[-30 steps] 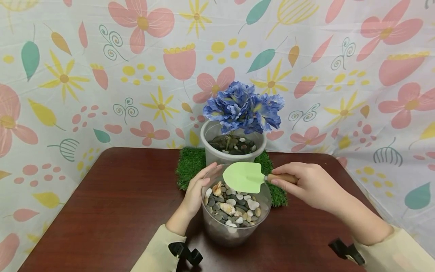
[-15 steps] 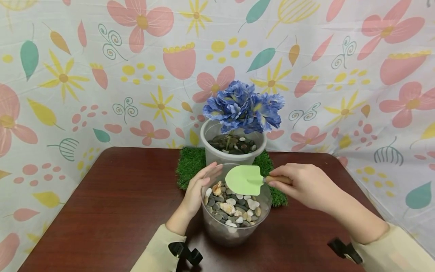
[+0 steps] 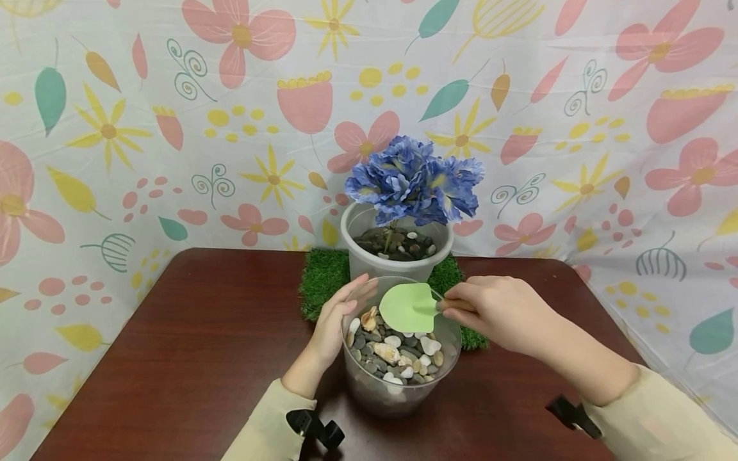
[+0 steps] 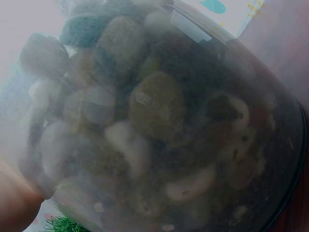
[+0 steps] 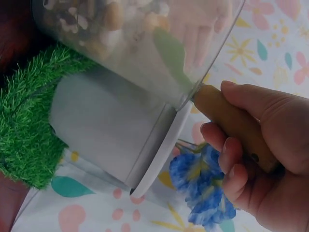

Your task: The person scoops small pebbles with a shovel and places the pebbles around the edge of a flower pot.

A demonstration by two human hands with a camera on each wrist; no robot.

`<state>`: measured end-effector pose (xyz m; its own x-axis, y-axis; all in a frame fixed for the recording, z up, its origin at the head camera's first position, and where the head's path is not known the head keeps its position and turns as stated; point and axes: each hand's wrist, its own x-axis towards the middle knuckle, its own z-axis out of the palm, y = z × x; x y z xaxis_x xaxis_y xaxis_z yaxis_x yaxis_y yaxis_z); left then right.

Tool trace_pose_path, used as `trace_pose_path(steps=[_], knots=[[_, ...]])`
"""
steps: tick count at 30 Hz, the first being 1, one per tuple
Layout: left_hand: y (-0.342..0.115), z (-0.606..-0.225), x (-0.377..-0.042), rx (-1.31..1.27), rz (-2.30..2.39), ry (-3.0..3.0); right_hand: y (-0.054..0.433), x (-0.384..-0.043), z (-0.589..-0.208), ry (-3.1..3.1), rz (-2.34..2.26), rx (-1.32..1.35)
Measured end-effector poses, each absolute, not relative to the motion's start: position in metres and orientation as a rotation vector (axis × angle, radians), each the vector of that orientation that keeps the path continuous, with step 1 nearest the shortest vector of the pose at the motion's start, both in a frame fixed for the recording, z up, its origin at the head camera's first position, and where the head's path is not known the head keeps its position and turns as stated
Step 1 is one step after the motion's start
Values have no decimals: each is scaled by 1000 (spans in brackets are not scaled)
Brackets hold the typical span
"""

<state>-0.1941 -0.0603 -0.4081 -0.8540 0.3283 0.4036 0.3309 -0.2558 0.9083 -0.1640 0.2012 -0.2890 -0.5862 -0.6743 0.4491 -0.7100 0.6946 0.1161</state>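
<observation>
My right hand [image 3: 487, 314] grips a small garden trowel by its wooden handle [image 5: 236, 123]. Its light green blade [image 3: 406, 308] hangs inside the top of a clear plastic bucket [image 3: 386, 397], over the pebbles [image 3: 377, 368] and seashells [image 3: 387, 353]. In the right wrist view the blade shows through the bucket's wall, above the stones. On the bucket's left side my left hand [image 3: 331, 326] rests with fairly straight fingers along the wall by the rim. Stones behind the cloudy wall fill most of the left wrist view, with part of that hand at the lower left.
Just behind the bucket stands a white flowerpot [image 3: 392, 266] holding blue flowers [image 3: 412, 182] and small stones. Under it lies a square of artificial grass [image 3: 324, 282]. The dark wooden table [image 3: 202, 358] ends at a floral cloth backdrop [image 3: 259, 128].
My right hand has shifted left with the trowel, and the blade has dropped slightly into the bucket's mouth. The left hand has stayed on the bucket.
</observation>
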Motion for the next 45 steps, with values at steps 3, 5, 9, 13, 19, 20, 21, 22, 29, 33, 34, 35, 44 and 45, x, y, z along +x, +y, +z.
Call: trace_pose_path(steps=[3, 5, 9, 13, 19, 20, 21, 22, 29, 33, 34, 35, 44, 45], knots=[[-60, -408, -194, -851, -2339, -1914, 199, -165, -289, -2435, 90, 1080], [-60, -408, -195, -849, -2341, -1915, 197, -165, -290, -2439, 80, 1083], [-60, -408, -195, -846, -2350, -1912, 194, -164, -290, -2453, 63, 1092], [-59, -408, -195, -844, -2354, -1909, 191, -164, -291, -2429, 28, 1096], [-59, -408, -195, -844, -2348, -1917, 190, -166, -294, -2266, -30, 1103], [-59, -407, -195, -842, -2347, -1918, 189, -166, -295, -2238, -39, 1106], [-59, -407, -195, -841, -2345, -1921, 189, -166, -295, -2214, -49, 1109], [-59, -407, -195, -842, -2346, -1921, 189, -166, -294, -2192, -56, 1114], [-59, -407, -194, -848, -2345, -1918, 185, -164, -292, -2093, -111, 1142], [-59, -407, -194, -853, -2342, -1923, 183, -162, -292, -2082, -201, 1144], [-59, -406, -194, -853, -2342, -1924, 183, -162, -292, -2080, -223, 1143], [-60, -406, -194, -853, -2339, -1928, 183, -161, -292, -2077, -242, 1144], [-60, -407, -194, -858, -2334, -1919, 181, -167, -298, -2094, -184, 1190], [-60, -407, -195, -859, -2335, -1917, 181, -169, -298, -2106, -154, 1195]])
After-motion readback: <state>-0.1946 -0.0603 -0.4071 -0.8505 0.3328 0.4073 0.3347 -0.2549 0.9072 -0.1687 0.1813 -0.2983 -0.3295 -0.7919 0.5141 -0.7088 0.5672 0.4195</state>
